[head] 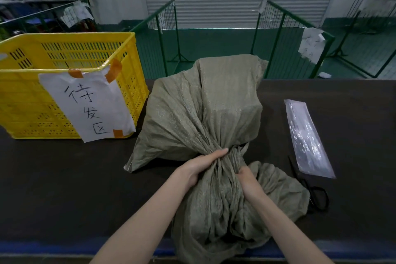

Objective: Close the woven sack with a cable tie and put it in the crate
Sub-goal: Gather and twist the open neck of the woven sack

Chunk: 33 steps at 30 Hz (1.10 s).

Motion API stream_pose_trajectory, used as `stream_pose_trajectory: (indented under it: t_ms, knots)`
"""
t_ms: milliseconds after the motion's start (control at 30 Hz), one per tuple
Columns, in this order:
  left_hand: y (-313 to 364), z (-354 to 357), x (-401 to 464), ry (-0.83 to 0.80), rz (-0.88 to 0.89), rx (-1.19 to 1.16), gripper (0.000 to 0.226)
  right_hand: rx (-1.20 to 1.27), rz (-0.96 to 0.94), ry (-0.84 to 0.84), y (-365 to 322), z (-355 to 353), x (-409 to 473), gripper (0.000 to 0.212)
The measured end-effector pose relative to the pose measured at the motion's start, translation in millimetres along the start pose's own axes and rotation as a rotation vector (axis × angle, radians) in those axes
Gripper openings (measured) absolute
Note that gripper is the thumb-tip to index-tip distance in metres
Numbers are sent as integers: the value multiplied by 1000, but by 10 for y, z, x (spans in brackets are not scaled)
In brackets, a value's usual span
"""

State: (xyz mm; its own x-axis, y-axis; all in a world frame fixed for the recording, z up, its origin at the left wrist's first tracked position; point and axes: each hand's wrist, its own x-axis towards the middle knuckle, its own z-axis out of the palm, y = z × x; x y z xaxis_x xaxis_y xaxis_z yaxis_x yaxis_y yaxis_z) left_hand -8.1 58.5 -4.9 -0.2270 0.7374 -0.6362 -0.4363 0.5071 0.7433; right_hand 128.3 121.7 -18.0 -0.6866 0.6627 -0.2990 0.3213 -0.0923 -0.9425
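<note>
A grey-green woven sack (205,109) lies on the dark table (64,178), its full body pointing away from me and its loose mouth trailing toward me over the table's edge. Both hands squeeze its gathered neck. My left hand (201,165) wraps the bunched fabric from the left. My right hand (246,180) grips it from the right, fingers partly buried in the folds. A yellow perforated crate (70,83) stands at the left with a handwritten paper label (87,105) taped to its front. A clear plastic packet of cable ties (308,137) lies to the right of the sack.
Black scissors (315,193) lie on the table just below the packet, beside the sack's loose end. Green wire fence panels (285,34) and a green floor sit beyond the table's far edge, in front of a grey roller door.
</note>
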Motion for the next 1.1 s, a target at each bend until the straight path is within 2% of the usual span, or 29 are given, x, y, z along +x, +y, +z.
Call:
stream_pose_trajectory:
  t_ms: [67, 133, 167, 233, 300, 400, 500, 567, 733, 867, 1000, 1100]
  knots:
    - [27, 48, 21, 21, -20, 41, 34, 2, -23, 32, 28, 2, -16, 18]
    - [28, 44, 45, 69, -3, 19, 13, 8, -15, 48, 66, -21, -4, 10]
    - [19, 40, 79, 103, 18, -2, 9, 15, -11, 58, 82, -35, 4, 6]
    - [3, 31, 111, 157, 71, -68, 18, 28, -27, 87, 85, -30, -4, 33]
    - [-15, 71, 134, 190, 106, -108, 22, 77, -33, 166, 48, -31, -70, 46]
    - [-49, 86, 154, 202, 97, -131, 16, 145, -85, 289, 66, -21, -204, 42]
    - [-58, 78, 211, 51, 23, -222, 26, 149, -134, 346, 104, -3, -302, 32]
    - [-38, 91, 215, -38, -3, -254, 34, 77, -166, 322, 151, 32, -335, 32]
    - [-42, 30, 298, -121, -63, -125, 45, -215, -259, 182, 200, 116, -380, 41]
    - [-18, -14, 343, -144, -91, -57, 37, -404, -301, 72, 213, 152, -378, 49]
    - [12, -51, 422, -141, -109, 136, 25, -500, -352, 16, 226, 195, -350, 50]
    - [34, -59, 483, -113, -104, 64, 15, -493, -356, -24, 200, 229, -348, 49]
